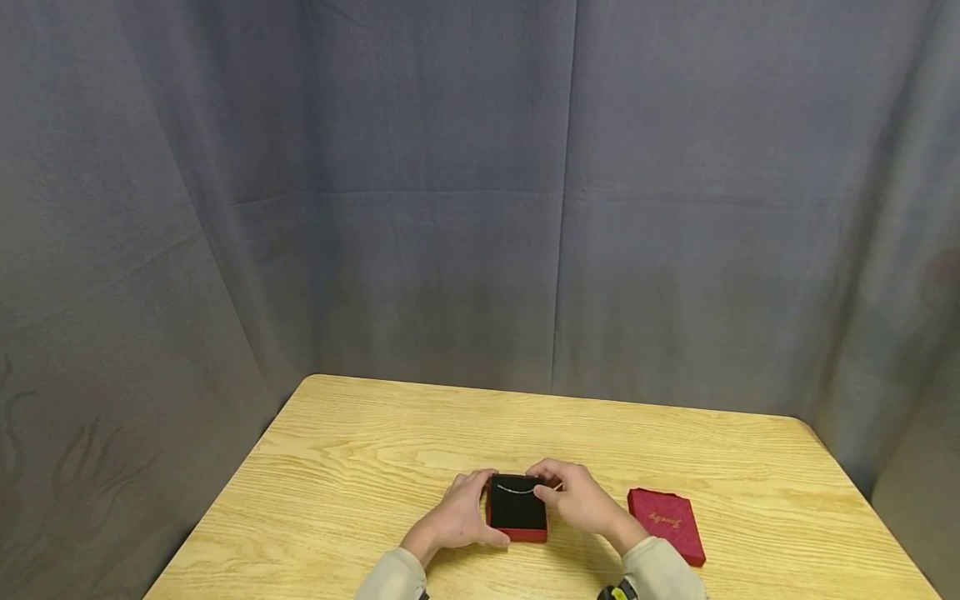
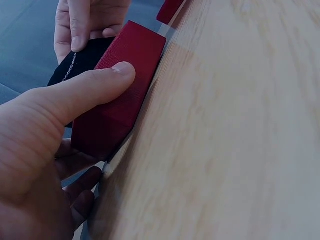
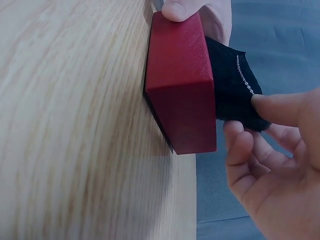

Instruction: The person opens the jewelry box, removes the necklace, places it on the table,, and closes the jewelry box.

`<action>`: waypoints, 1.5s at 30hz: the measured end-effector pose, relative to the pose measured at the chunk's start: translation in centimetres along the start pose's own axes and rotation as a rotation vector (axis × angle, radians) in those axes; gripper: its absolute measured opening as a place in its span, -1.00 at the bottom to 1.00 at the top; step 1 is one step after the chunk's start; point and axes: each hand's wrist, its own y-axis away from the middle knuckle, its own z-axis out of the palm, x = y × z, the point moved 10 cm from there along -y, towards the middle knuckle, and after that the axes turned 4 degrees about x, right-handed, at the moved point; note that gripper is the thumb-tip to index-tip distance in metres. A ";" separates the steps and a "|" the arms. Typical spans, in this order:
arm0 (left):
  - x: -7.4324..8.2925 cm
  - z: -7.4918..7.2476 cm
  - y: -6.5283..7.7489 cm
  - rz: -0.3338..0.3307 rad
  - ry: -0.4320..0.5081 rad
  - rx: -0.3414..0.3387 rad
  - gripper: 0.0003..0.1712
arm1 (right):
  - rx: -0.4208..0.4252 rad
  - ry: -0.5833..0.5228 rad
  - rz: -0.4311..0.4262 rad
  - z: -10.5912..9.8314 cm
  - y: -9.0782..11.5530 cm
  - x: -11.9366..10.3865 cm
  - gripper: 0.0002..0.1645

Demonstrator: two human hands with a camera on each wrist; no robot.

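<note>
My left hand (image 1: 459, 512) grips a small red jewelry box (image 1: 527, 536) on the table, thumb on its near side and fingers around the far left. A black padded insert (image 3: 227, 82) stands tilted partly out of the box in the right wrist view. Across the insert runs a thin silver chain (image 3: 242, 74). My right hand (image 1: 583, 502) pinches the insert at its far right edge, the thumb lying over the end of the chain. In the left wrist view, the left thumb (image 2: 100, 89) lies flat along the red side wall.
A red box lid (image 1: 666, 527) with gold lettering lies on the wooden table (image 1: 375, 442), right of my right hand. Grey curtains (image 1: 435, 208) hang behind the table's far edge and along its sides.
</note>
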 end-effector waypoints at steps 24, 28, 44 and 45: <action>0.4 -0.1 0.1 0.012 0.032 -0.008 0.12 | 0.029 -0.001 0.004 -0.7 -0.2 -0.3 -0.77; 0.4 -0.1 0.0 0.018 0.027 -0.004 0.13 | 0.031 -0.012 0.008 -0.9 -0.2 -0.3 -0.78; 0.5 0.0 0.2 0.025 0.004 -0.001 0.17 | 0.077 -0.025 0.033 -1.8 -0.4 0.0 -0.77; 0.5 0.0 0.2 0.026 0.003 0.001 0.17 | 0.078 -0.030 0.037 -1.9 -0.4 0.0 -0.76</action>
